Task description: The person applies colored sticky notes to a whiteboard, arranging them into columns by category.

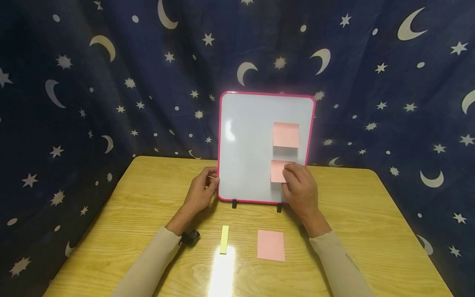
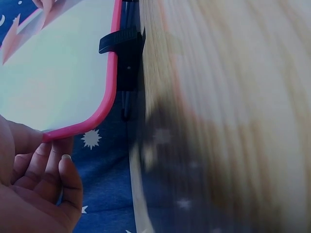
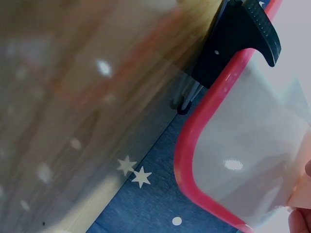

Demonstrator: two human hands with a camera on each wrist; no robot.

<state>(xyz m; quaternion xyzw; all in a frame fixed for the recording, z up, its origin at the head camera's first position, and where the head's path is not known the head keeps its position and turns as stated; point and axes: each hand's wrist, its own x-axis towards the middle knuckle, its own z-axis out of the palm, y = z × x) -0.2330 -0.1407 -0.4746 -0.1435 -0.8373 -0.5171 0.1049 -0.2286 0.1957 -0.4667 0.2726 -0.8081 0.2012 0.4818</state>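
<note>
A whiteboard [image 1: 248, 152] with a pink frame stands upright on the table. My left hand [image 1: 200, 189] grips its left edge, thumb in front and fingers behind, as the left wrist view shows. One pink sticky note [image 1: 286, 135] is stuck on the board's upper right, its lower edge lifting. Below it, a second pink sticky note [image 1: 277, 171] lies against the board. My right hand [image 1: 301, 192] pinches this lower note at its right side, covering part of it. In the right wrist view, only some fingertips [image 3: 299, 222] show beside the note.
Black stand clips [image 1: 234, 203] hold the board's bottom edge. On the table [image 1: 148, 206] in front lie a yellow sticky-note strip [image 1: 224, 239] and a square pink sticky note [image 1: 271, 245]. A dark curtain [image 1: 208, 82] with moons and stars hangs behind.
</note>
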